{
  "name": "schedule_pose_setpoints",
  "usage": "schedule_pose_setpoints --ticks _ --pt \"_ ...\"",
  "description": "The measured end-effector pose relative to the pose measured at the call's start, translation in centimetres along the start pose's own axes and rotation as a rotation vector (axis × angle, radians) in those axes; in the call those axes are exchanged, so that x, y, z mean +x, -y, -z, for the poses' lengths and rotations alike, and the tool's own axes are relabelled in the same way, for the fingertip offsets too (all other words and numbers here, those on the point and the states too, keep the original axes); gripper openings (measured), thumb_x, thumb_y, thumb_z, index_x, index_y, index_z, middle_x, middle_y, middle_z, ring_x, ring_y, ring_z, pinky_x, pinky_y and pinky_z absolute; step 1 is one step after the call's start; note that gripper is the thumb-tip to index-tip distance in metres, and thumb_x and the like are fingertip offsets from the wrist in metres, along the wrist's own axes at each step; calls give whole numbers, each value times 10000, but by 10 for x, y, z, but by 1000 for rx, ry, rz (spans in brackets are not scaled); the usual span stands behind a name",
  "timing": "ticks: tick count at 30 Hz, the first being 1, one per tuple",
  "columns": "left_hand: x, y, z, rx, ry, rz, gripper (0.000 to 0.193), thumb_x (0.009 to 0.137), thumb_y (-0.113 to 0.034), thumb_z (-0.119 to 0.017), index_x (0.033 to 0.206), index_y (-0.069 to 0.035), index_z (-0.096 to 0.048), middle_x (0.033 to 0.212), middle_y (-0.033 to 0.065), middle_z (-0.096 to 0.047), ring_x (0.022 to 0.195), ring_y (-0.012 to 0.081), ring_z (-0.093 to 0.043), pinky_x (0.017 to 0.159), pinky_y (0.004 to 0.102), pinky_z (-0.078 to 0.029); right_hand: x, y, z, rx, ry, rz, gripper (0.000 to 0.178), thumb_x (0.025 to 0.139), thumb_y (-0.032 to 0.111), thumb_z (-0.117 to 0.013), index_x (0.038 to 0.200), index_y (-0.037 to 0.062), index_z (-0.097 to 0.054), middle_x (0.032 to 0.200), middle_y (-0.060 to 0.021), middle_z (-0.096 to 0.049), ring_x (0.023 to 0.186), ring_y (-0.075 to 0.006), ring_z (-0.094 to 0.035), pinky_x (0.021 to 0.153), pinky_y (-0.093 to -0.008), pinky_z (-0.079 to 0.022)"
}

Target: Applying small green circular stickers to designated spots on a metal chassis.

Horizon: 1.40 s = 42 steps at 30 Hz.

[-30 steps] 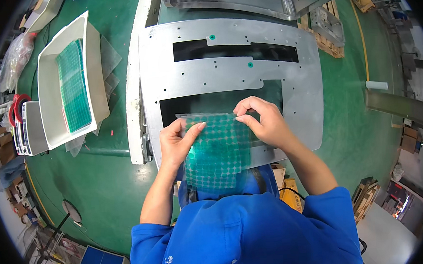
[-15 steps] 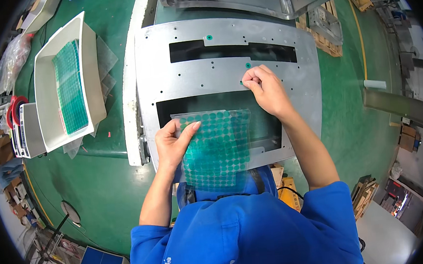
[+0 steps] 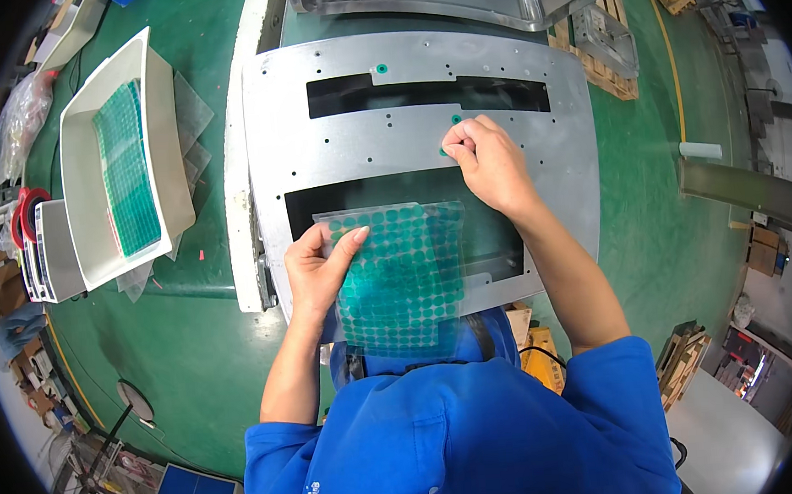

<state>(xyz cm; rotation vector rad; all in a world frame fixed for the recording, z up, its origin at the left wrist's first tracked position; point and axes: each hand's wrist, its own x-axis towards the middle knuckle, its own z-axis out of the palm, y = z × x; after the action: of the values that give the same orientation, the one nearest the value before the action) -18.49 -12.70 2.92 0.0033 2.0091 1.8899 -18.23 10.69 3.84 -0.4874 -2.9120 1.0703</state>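
My left hand [image 3: 318,269] pinches the upper left corner of a clear sheet of round green stickers [image 3: 397,284]. The sheet hangs over the lower edge of a grey metal panel [image 3: 416,145] and partly covers its large cutout. Over the panel, between its two cutouts, my right hand [image 3: 489,165] is closed with thumb and fingers together. A small round green sticker [image 3: 444,152] shows at its fingertips, partly covered by them. Two other green stickers lie flat on the panel: one sticker [image 3: 382,68] near the top and another sticker [image 3: 456,119] just above my right hand.
To the left stands a white bin [image 3: 175,171] holding more green sticker sheets [image 3: 126,165]. A white beam [image 3: 239,166] runs along the panel's left side. Beyond the panel lies a bent metal part [image 3: 434,1], with a wooden pallet [image 3: 618,80] at the far right.
The view has shifted slightly, so the panel sits a little further left. My right fingertips remain near the same spot on the panel, and more of the green sticker shows there.
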Motion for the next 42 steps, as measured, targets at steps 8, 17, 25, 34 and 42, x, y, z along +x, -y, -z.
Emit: schedule_pose_setpoints --ticks 8,17,25,34,42 --pt "-2 1 0 -3 -30 12 272 713 -80 -698 563 -65 -472 565 -80 -449 526 -7 -350 438 153 -261 1 -3 0 52 14 -5 67 724 136 -596 752 85 -562 722 -35 -509 670 -176 -495 608 -305 -406" --pt "-14 -15 3 32 37 -51 102 716 -71 -689 683 -13 -613 564 -64 -495 514 -2 -382 437 156 -280 -9 15 22 396 240 9 124 688 94 -651 792 56 -595 689 -6 -532 615 -88 -471 570 -209 -360" --pt "-17 -19 -19 107 208 -94 78 726 -61 -676 751 0 -633 602 -40 -536 529 -1 -420 452 146 -305 -85 11 30 384 6 226 81 701 10 -614 776 32 -594 791 -50 -583 764 -165 -549 684 -275 -415" --pt "-8 -4 -42 22 255 -38 194 725 -35 -673 602 -20 -524 570 -78 -439 526 -9 -336 445 151 -253 -113 -65 55 344 -297 -304 46 754 36 -560 793 13 -562 762 -32 -510 653 -100 -454 608 -226 -383" --pt "-7 -4 -44 19 277 -35 99 734 -40 -665 672 -15 -591 577 -77 -470 521 -8 -353 448 153 -262 -107 -87 46 144 -264 -270 50 746 48 -567 774 7 -572 752 -42 -501 637 -111 -464 585 -233 -386"
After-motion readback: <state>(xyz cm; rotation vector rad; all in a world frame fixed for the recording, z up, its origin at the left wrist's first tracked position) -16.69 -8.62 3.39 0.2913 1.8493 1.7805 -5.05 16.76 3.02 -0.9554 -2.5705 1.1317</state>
